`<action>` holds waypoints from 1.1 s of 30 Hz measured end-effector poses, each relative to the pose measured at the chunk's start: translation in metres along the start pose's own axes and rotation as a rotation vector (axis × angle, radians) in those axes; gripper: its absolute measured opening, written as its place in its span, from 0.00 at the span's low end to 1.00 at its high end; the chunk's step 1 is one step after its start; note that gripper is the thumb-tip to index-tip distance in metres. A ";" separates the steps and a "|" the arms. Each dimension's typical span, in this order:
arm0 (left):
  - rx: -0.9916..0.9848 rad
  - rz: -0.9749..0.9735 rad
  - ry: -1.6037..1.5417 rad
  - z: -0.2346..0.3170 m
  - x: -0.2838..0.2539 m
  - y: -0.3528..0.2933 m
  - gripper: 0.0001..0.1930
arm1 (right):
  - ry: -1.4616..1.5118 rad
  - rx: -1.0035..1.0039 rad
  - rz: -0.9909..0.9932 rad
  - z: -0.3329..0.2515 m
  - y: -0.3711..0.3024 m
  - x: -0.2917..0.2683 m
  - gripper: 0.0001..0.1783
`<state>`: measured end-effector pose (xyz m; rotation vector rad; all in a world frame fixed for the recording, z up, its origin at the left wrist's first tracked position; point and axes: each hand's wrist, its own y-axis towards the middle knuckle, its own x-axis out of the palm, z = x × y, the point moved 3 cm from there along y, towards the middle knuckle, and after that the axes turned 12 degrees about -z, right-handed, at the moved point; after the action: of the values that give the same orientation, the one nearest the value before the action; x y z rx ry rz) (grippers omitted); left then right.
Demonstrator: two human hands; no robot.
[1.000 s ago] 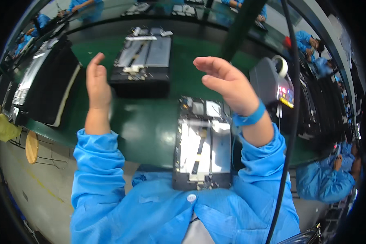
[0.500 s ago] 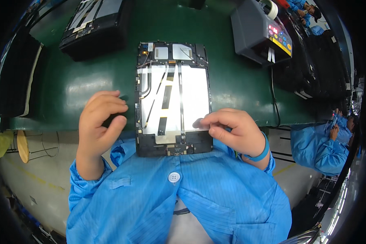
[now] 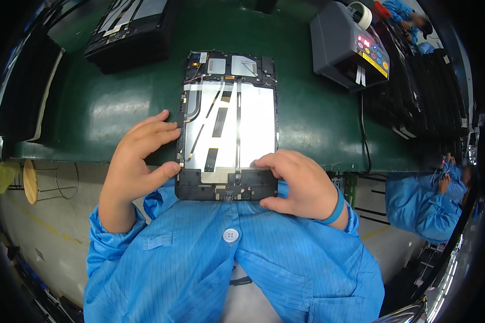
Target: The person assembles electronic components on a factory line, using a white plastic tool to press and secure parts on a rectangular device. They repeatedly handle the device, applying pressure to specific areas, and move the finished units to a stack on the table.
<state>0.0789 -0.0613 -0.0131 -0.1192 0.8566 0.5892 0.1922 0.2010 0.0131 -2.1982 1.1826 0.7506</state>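
Note:
An opened tablet [image 3: 256,118] lies with its inner side up, silvery metal, black strips and thin cables showing. Its near end juts past the front edge of the green table [image 3: 302,116]. Against its left edge my left hand [image 3: 137,161] rests, open, fingers spread and fingertips and thumb touching the frame. My right hand [image 3: 304,185] closes round the near right corner. Its fingertips lie on the metal and the thumb is by the bottom edge; the underside of that corner is hidden.
A grey tape dispenser [image 3: 334,51] with lit buttons stands at the back right. More opened tablets [image 3: 129,40] are stacked at the back left. Dark stacked panels [image 3: 24,94] line the left, others [image 3: 439,89] the right. A cable [image 3: 364,129] hangs over the table edge. Co-workers [image 3: 423,207] sit at right.
Both hands have come in to the tablet's sides, the left one touching its edge and the right one closing on its corner. The tablet's near end has shifted slightly left and away from me.

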 end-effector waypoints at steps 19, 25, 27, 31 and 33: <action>-0.025 0.278 0.380 0.029 0.022 0.013 0.37 | 0.162 -0.163 0.728 0.033 -0.015 0.018 0.30; 0.094 0.424 0.438 0.034 0.010 0.018 0.38 | 0.290 -0.313 0.808 0.026 -0.015 0.014 0.29; 0.114 0.449 0.423 0.034 0.006 0.020 0.38 | 0.270 -0.337 0.812 0.025 -0.016 0.013 0.29; 0.162 0.475 0.418 0.034 0.002 0.023 0.38 | 0.292 -0.345 0.832 0.022 -0.015 0.012 0.29; 0.163 0.470 0.423 0.035 0.001 0.023 0.39 | 0.303 -0.344 0.836 0.022 -0.015 0.012 0.29</action>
<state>0.0905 -0.0302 0.0122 0.1158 1.3569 0.9487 0.2053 0.2166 -0.0078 -2.0830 2.3393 1.0130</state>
